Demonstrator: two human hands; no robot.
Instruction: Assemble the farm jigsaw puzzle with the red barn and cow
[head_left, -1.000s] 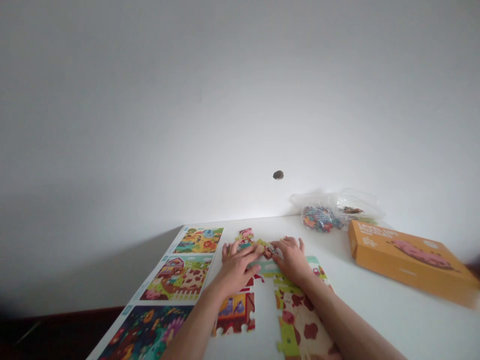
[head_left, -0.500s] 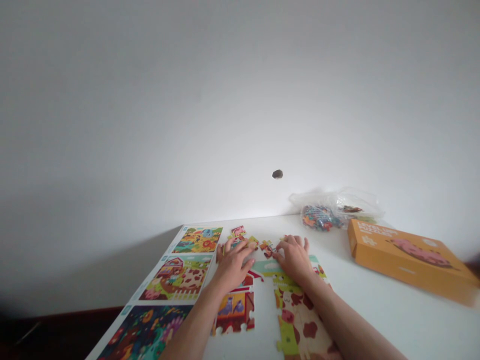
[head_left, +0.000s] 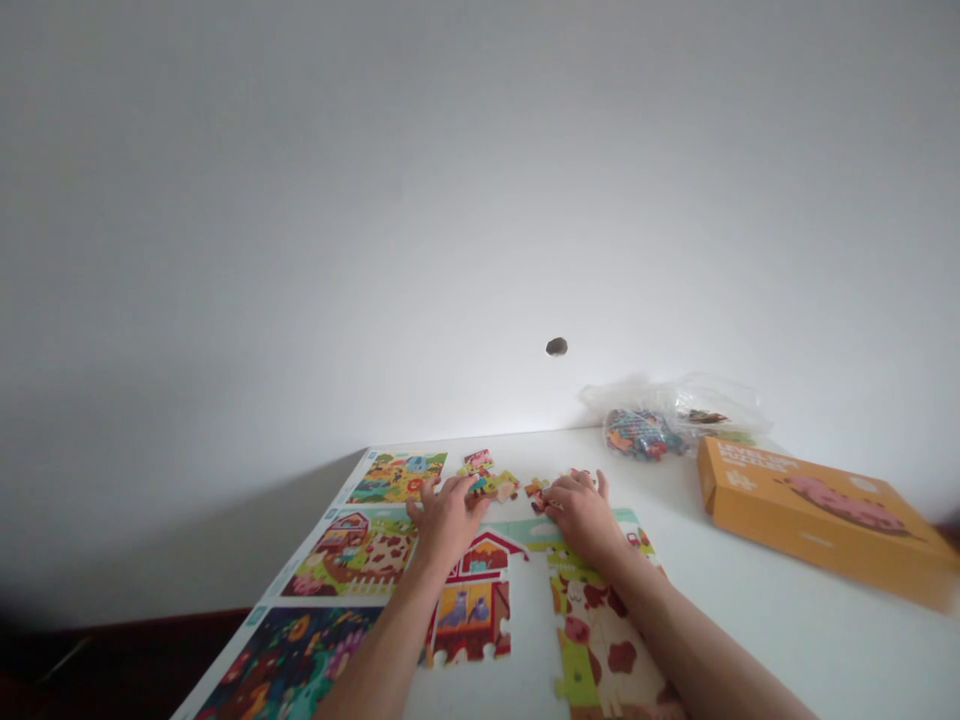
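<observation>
My left hand (head_left: 448, 518) is held palm down with fingers spread, over the printed sheet's right edge and beside loose puzzle pieces (head_left: 504, 487). To the right, my right hand (head_left: 583, 512) has its thumb and fingertips closed at a small puzzle piece (head_left: 536, 490); its little finger sticks up. Part of the grip is hidden by the hand itself. Below the hands lies a partly joined farm puzzle: a red barn section (head_left: 472, 610) on the left and a spotted cow section (head_left: 619, 650) on the right, linked along the top by a sky strip. My right forearm covers part of the cow section.
A picture sheet (head_left: 274, 592) with several printed scenes lies along the table's left edge. At the back, clear plastic bags (head_left: 645, 432) hold more pieces. An orange puzzle box (head_left: 817, 510) lies on the right. Behind the white table (head_left: 750, 620) rises a wall with a hole.
My left hand has shifted left, off some loose pieces, uncovering them and the barn roof. My right hand has moved slightly left, its fingers drawn closer together.
</observation>
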